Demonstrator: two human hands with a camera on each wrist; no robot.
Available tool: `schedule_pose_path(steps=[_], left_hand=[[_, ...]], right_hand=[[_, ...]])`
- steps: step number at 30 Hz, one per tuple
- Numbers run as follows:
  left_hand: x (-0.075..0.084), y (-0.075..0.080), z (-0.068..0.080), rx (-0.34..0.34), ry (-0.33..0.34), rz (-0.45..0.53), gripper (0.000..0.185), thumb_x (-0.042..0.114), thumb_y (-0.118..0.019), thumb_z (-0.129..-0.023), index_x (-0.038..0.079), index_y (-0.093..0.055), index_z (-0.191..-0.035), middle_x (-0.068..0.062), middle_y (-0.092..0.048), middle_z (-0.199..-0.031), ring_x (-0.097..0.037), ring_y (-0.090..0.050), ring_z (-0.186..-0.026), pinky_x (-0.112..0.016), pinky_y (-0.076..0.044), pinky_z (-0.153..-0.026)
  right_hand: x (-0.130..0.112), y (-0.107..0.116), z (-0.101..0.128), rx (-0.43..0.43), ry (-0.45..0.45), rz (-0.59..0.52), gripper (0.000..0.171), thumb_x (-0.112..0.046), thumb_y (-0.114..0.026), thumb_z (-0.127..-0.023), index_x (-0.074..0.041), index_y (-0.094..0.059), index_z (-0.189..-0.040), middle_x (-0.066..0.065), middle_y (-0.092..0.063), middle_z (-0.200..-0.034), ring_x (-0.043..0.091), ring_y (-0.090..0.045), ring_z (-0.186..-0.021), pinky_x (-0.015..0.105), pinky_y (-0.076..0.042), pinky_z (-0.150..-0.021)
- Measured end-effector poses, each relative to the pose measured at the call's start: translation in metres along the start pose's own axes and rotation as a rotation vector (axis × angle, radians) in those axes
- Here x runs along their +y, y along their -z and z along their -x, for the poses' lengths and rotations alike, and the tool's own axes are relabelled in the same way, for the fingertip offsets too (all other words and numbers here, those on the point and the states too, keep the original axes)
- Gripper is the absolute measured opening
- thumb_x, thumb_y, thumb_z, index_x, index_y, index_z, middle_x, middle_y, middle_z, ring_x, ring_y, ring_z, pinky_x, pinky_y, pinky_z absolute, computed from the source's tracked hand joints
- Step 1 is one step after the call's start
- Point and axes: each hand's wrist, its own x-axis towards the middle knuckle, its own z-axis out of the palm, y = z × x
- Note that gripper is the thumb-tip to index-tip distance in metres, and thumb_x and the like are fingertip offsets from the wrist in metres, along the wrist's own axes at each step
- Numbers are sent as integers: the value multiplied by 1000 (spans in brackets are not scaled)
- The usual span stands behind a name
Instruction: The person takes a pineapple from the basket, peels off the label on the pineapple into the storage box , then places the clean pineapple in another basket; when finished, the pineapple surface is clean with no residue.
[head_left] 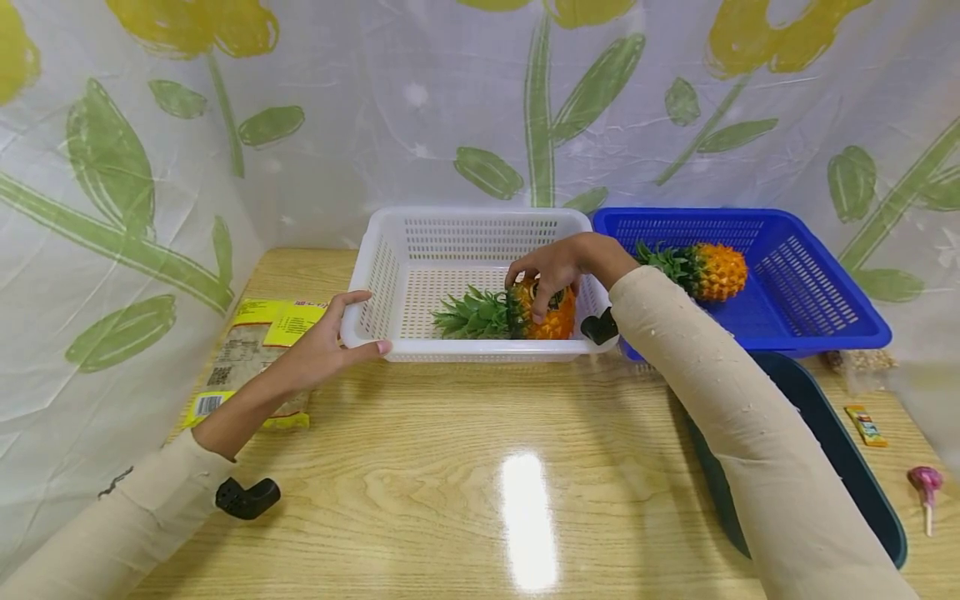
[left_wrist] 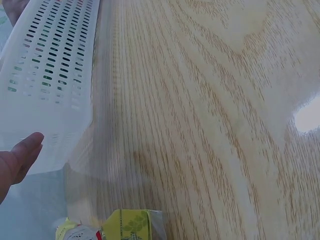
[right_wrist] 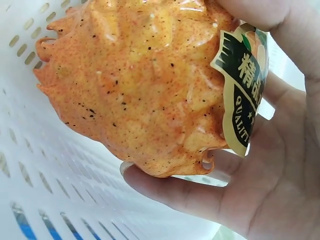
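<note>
Gripping pineapple (head_left: 560, 321) round its body w/ R hand (head_left: 551, 271), in white basket (head_left: 450, 345) nr front R corner, w/ leaves (head_left: 474, 315) toward L end; clasping front L corner w/ L hand (head_left: 333, 340), tho can't tell how firmly. Could slip or roll if lifted one-handed, prob. b/c of glossy, rounded sides & weight hanging off both ends of grip. Might also snag leaves on front edge, or tip basket if pulled up against R end w/ L hold too loose.
</note>
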Motion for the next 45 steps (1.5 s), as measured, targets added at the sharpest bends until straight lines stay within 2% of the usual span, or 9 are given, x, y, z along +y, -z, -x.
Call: schedule_pose_path(steps=[5,9,13,20,31,39,45], left_hand=[[0,0,0,-2,1,4,93,31,-70,-96,14,-5,-159,-24,-36,-154,-39,-48,-135,-45,-47,-99],[0,0,0,0,6,-3,93,32,-70,-96,14,-4,-159,-24,-36,-154,-39,-48,-135,-46,-47,-99],[0,0,0,0,5,-2,93,31,-70,-96,13,-4,-159,-25,-36,-154,-40,-48,-135,-48,-47,-100],[1,-1,0,3,3,-10,93,31,-70,-96,13,-4,-159,-26,-37,-153,-41,-49,-134,-48,-47,-100],[0,-1,1,3,-3,-4,93,31,-69,-96,13,-4,-159,-25,-37,-152,-40,-49,-134,-46,-47,-100],[1,-1,2,5,13,-28,94,33,-69,-96,14,-3,-160,-25,-38,-152,-39,-50,-132,-45,-47,-99],[3,-2,2,8,9,-30,94,33,-69,-96,14,-3,-160,-24,-38,-153,-38,-50,-133,-46,-45,-101]], right_hand=[[1,2,3,31,48,20,85,-32,-82,-84,-24,-34,-154,14,-26,-163,33,-34,-146,47,-54,-91],[-2,5,8,72,100,50,85,-31,-82,-84,-21,-34,-154,14,-30,-161,33,-28,-149,50,-46,-105],[-6,8,16,116,115,60,85,-31,-81,-84,-24,-35,-154,12,-31,-160,32,-29,-148,52,-39,-113],[-11,13,34,164,130,63,89,-36,-79,-86,-27,-28,-158,11,-29,-162,31,-28,-149,55,-38,-113],[-13,11,67,229,138,30,85,-42,-81,-84,-28,-35,-153,12,-28,-163,33,-29,-149,56,-38,-112],[-11,3,85,242,187,3,82,-40,-81,-84,-26,-37,-152,11,-27,-164,42,-29,-148,57,-39,-111],[-12,-3,97,273,253,17,82,-39,-81,-84,-23,-39,-152,9,-33,-162,43,-32,-146,58,-37,-113]])
